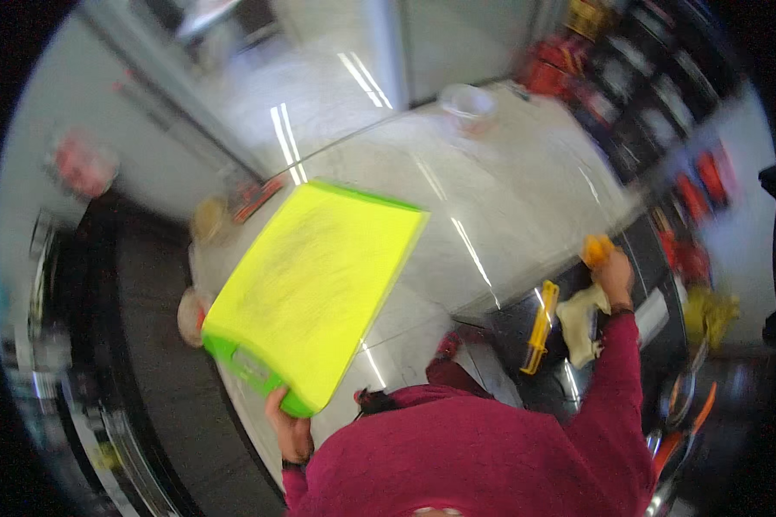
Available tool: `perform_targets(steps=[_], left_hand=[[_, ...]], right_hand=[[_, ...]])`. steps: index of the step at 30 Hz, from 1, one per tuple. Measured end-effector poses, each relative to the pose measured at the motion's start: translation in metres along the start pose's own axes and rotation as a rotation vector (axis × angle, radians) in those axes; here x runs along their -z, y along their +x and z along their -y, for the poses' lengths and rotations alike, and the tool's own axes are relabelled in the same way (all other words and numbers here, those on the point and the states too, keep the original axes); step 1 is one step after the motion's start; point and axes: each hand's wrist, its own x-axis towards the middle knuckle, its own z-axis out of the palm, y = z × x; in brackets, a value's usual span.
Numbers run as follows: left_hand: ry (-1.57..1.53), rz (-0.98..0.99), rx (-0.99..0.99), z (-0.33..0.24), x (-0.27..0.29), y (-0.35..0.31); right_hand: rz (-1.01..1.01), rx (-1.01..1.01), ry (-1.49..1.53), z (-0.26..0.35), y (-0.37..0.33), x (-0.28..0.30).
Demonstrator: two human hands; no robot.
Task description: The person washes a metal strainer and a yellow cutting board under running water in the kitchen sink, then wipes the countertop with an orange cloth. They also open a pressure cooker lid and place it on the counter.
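Observation:
My left hand (290,427) grips a bright yellow cutting board (319,284) by the green handle end nearest me. The board is tilted out over the floor, its far edge also green, with dark scuff marks across its face. Out to the right, my right hand (614,277) is closed on a small orange-yellow thing (597,250), too blurred to name, above a dark countertop (526,323). A crumpled cream cloth (582,323) lies on that countertop beside my right wrist. Left of the cloth is a long yellow tool (540,327) whose kind I cannot make out.
A white bucket (467,103) stands on the pale shiny floor (526,189) ahead. Dark shelving with red items (556,65) fills the far right. Along the left runs a dark counter (159,302). Orange-handled utensils (703,409) are at the lower right.

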Motion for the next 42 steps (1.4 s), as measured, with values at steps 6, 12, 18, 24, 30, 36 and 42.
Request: perform_targets(steps=[6, 12, 18, 24, 30, 36, 42], left_hand=[[-1.066, 0.008, 0.544, 0.036, 0.103, -0.005], [-1.147, -0.171, 0.379, 0.035, 0.185, -0.037], [-1.104, -0.512, 0.226, -0.002, 0.164, -0.045], [-1.128, -0.937, 0.074, -0.016, 0.200, -0.094], [-1.013, -1.374, 0.046, 0.002, 0.235, -0.107], [-0.908, -1.670, -0.021, -0.015, 0.262, -0.065], [-0.850, -1.860, -0.094, -0.010, 0.291, -0.029]], right_hand=[[-0.228, 0.109, 0.323, 0.020, 0.016, 0.079], [-0.453, 0.075, 0.201, 0.125, 0.156, 0.142], [0.181, 0.604, 0.635, 0.350, 0.237, 0.128], [0.900, 0.494, 1.236, 0.601, 0.131, 0.123], [1.116, 0.795, 1.080, 0.821, 0.057, 0.076], [1.362, 0.869, 1.035, 1.015, -0.016, 0.050], [0.882, 1.364, 1.066, 1.202, -0.104, 0.079]])
